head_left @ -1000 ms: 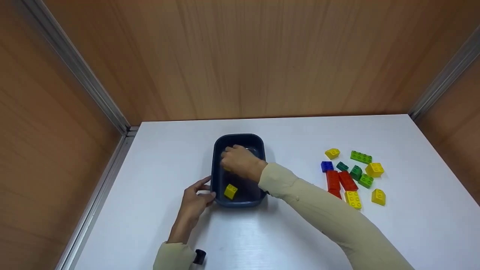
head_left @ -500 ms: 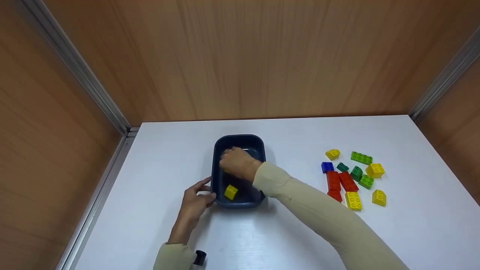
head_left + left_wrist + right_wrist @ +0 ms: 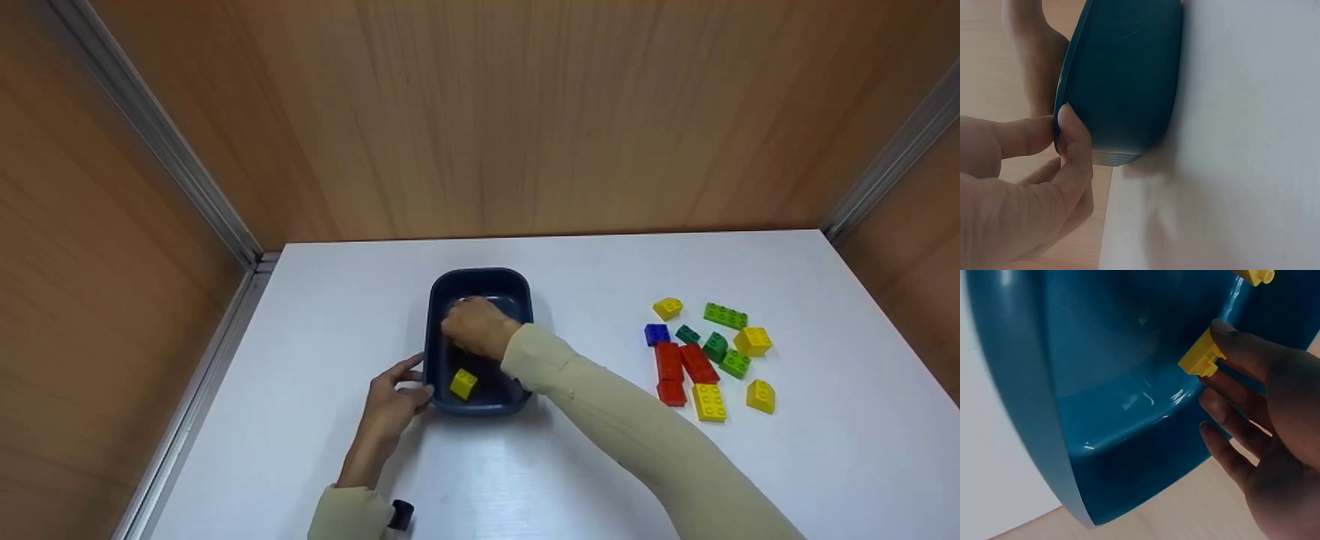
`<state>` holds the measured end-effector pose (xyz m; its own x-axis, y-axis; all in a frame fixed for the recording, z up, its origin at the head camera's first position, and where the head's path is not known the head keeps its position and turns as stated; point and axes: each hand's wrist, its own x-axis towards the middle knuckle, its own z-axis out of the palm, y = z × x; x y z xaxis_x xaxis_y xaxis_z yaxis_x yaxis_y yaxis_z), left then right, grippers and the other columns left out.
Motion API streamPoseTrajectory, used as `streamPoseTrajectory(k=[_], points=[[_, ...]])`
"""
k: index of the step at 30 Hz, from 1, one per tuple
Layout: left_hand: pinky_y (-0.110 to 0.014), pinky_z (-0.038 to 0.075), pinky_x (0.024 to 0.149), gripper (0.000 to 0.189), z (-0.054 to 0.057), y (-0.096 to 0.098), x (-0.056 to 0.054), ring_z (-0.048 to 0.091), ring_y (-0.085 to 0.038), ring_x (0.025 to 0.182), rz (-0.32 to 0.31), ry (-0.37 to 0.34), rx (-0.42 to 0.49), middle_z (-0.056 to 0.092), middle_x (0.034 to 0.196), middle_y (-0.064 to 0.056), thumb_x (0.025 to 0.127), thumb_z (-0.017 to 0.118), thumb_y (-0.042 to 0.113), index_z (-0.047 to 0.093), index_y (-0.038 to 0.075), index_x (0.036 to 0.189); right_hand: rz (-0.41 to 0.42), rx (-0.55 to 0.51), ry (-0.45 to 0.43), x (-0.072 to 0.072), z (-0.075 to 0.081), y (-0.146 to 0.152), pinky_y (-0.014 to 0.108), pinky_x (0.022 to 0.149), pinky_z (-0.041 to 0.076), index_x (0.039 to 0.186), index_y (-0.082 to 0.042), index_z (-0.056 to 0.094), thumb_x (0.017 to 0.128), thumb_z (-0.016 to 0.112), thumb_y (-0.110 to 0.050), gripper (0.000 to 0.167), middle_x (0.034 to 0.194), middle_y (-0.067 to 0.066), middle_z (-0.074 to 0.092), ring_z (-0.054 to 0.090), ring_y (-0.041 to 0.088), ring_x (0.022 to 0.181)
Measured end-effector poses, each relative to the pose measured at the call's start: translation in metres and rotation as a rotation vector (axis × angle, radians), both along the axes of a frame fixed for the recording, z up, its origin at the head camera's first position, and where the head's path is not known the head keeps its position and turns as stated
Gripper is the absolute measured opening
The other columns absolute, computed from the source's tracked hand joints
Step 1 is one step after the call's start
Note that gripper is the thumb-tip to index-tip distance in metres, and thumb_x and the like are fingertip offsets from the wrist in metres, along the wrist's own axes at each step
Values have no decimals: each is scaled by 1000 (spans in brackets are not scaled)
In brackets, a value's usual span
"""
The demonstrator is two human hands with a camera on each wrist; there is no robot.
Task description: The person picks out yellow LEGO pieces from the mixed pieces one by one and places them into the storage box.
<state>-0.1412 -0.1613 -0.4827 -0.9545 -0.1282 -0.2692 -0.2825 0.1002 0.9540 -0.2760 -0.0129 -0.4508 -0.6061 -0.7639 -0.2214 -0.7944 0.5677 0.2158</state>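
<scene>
A dark blue plastic tub (image 3: pixel 480 409) stands on the white table. My left hand (image 3: pixel 391 405) pinches its left rim near the front corner, thumb and fingers on either side of the rim in the left wrist view. Inside the tub, my right hand (image 3: pixel 480 328) pinches a yellow toy brick (image 3: pixel 1202 354) between thumb and fingertips, low over the floor by a side wall. From the head view that brick is mostly hidden under the hand. Another yellow brick (image 3: pixel 463 384) lies in the tub toward its front left.
Loose toy bricks lie to the right: a blue brick (image 3: pixel 657 334), red bricks (image 3: pixel 669 362), a long green brick (image 3: pixel 726 315), a yellow brick (image 3: pixel 709 403) and several others. Wooden panels (image 3: pixel 480 120) rise behind and beside the white table (image 3: pixel 600 480).
My right hand has shifted slightly down within the tub, its forearm moving a little left. The left hand keeps its hold on the rim.
</scene>
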Motion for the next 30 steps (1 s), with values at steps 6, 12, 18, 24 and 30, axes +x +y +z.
streamPoseTrajectory(k=[6, 12, 18, 24, 30], points=[[-32, 59, 80, 57, 2, 1, 0, 66, -21, 91, 2, -2, -3, 54, 126, -22, 96, 64, -7, 54, -1, 152, -32, 10, -35, 1, 1, -1, 34, 103, 57, 116, -14, 78, 103, 70, -21, 17, 116, 4, 77, 71, 18, 105], [-30, 59, 78, 58, 3, 0, -1, 66, -19, 88, -2, -1, 9, 54, 125, -22, 95, 64, -9, 54, -1, 152, -51, 31, -65, 4, 0, -4, 34, 99, 59, 115, -13, 78, 104, 69, -17, 15, 112, 4, 78, 71, 19, 98], [-34, 61, 79, 59, 3, 0, -1, 66, -19, 86, -1, -9, 19, 53, 123, -21, 95, 63, -10, 53, -1, 152, -43, 94, -31, 7, -3, -10, 34, 98, 59, 118, -14, 79, 103, 70, -15, 17, 113, 4, 78, 72, 18, 97], [-34, 61, 80, 59, 2, 0, 0, 66, -19, 87, 4, -19, 20, 54, 124, -22, 95, 63, -9, 53, -1, 152, -56, 131, -1, 11, -3, -15, 33, 98, 59, 120, -15, 78, 102, 72, -16, 19, 114, 3, 78, 73, 17, 99], [-33, 61, 79, 59, 2, 1, 0, 67, -19, 86, 3, -23, 21, 55, 124, -22, 95, 64, -9, 54, -1, 152, -69, 98, -29, 13, 4, -10, 33, 97, 60, 121, -14, 78, 99, 76, -19, 22, 116, 4, 78, 73, 18, 100]])
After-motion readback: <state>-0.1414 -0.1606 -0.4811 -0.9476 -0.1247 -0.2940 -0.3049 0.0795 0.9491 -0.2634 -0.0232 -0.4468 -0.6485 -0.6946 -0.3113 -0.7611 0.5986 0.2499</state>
